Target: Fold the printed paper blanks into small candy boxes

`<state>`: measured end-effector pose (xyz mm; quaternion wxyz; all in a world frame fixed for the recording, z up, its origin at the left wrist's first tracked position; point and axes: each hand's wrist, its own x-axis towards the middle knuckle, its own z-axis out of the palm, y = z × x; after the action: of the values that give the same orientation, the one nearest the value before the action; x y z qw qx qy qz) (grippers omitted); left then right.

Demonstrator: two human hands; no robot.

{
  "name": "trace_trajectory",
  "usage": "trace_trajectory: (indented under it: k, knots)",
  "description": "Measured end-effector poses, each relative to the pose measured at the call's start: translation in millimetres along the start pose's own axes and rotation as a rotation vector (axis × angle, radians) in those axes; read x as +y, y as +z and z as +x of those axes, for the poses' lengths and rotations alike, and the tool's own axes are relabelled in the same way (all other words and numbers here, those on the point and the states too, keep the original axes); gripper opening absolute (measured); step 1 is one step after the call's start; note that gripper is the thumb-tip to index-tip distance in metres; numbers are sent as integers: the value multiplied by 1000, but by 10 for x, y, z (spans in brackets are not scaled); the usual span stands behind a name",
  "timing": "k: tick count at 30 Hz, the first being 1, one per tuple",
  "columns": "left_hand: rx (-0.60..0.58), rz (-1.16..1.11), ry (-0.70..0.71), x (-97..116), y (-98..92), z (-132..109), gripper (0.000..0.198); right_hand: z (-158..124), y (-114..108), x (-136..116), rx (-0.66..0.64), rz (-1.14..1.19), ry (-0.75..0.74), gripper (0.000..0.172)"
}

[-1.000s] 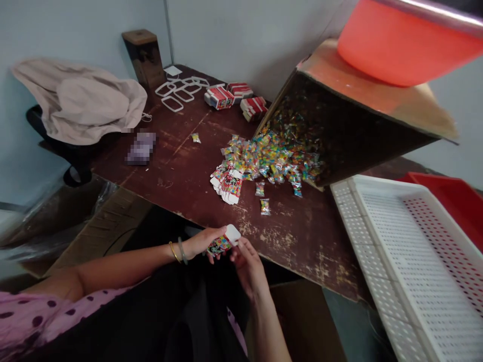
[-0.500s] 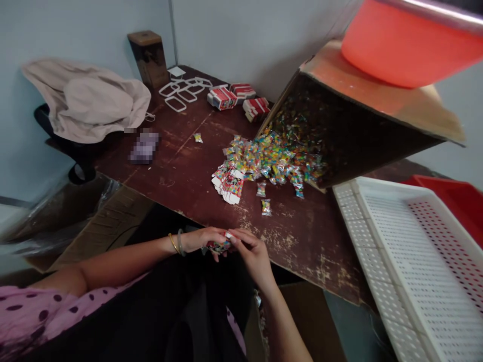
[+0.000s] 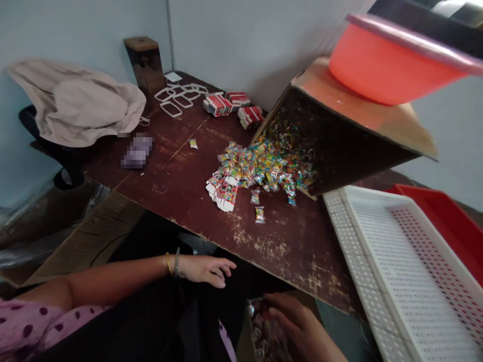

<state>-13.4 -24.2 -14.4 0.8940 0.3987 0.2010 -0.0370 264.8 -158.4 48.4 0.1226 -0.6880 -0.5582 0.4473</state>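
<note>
Resting below the near edge of the counter (image 3: pixel 181 171), the left hand (image 3: pixel 206 270) lies open and empty, fingers loosely spread, with two bangles (image 3: pixel 171 263) on the wrist. The right hand (image 3: pixel 298 322) is lower, under the counter's near edge, with its fingers curled over a dark container of small printed boxes (image 3: pixel 264 329); whether it grips one cannot be told. Near the middle of the counter lies a fanned stack of flat printed cartons (image 3: pixel 222 190), just beside a heap of colourful candy packets (image 3: pixel 264 163) that spills from a tipped cardboard box (image 3: pixel 339 125). Two single packets (image 3: pixel 259 214) lie between the heap and the near edge. An orange basin (image 3: pixel 381 65) sits on the tipped box. A white perforated tray (image 3: pixel 411 266) overhangs the counter's right end, with a red tray (image 3: pixel 453 226) beyond it. At the far corner are red-and-white cartons (image 3: pixel 226 103) and white frames (image 3: pixel 177 95).
</note>
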Motion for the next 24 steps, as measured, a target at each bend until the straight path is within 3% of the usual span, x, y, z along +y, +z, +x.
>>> trace_trajectory:
  k: [3,6,8,10,11,14,16,20,23,24]
  knots:
    - [136,26,-16,42,-114,-23,53,451,21,29,100,-134,-104,34]
    - [285,35,3,92,-171,-28,49,1364,259,-314,165,-159,-300,42]
    - [330,35,4,125,-183,-54,48,1959,351,-556,235,-256,-366,59]
    - [347,25,8,159,-198,-112,48,2381,326,-695,247,-312,-410,67]
    - [353,15,14,176,-213,-149,47,2509,279,-721,236,-325,-433,63]
    - [373,-46,34,225,-294,-248,46,2587,119,-679,193,-343,-511,30]
    - [379,-94,57,255,-365,-274,46,2472,79,-623,194,-351,-537,21]
    - [368,-203,109,312,-477,-213,47,2256,204,-582,303,-351,-517,26]
    - [353,-231,109,341,-502,-143,46,2346,304,-573,364,-322,-507,48]
    - [349,-227,104,347,-498,-129,45,2417,308,-560,367,-306,-509,48]
